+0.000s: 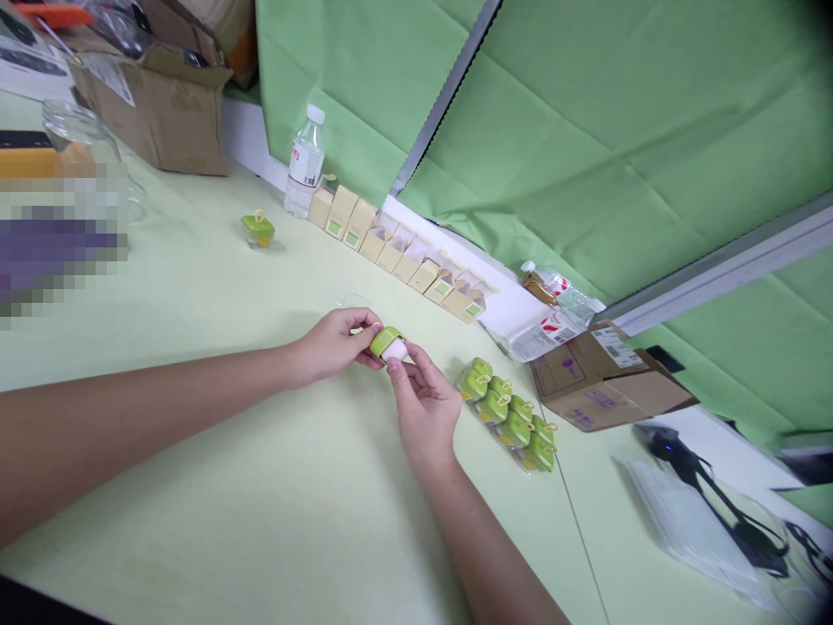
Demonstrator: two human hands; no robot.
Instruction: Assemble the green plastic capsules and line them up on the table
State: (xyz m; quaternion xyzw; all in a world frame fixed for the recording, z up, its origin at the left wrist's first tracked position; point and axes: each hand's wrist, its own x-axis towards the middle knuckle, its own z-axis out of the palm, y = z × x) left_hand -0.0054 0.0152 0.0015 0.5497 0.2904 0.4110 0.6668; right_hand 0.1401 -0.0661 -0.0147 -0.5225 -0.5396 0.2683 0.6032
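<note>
L hand (pixel 335 345) has its grip pinched on a green lid (pixel 386 337), thumb & fingertips at its L side. R hand (pixel 430 408) has its grip closed on a white piece (pixel 395 350) btwn thumb & index; the piece sits against the lid's open side, partly in it, can't tell how deep. Both are held up over the bench (pixel 273 521), approx mid-view. Just behind L hand, a clear plastic item (pixel 353 301), partly hidden.

R of R hand, nr it: a cluster of green-lidded containers (pixel 513 427), two rows, w/ small loops on top. One lone green-lidded container (pixel 259 229) is well apart, far L side. At the back, a row of small tan boxes (pixel 394 253), some w/ flaps up; upright water bottle (pixel 304 165) at the row's L end. Back R: clear bottles (pixel 545 335) lying by a cardboard box (pixel 602 378), then clear plastic bags (pixel 690 529) nr a black cabled device (pixel 716 503). Back L: an open carton (pixel 162 113), full, + a clear jar (pixel 75 121).
</note>
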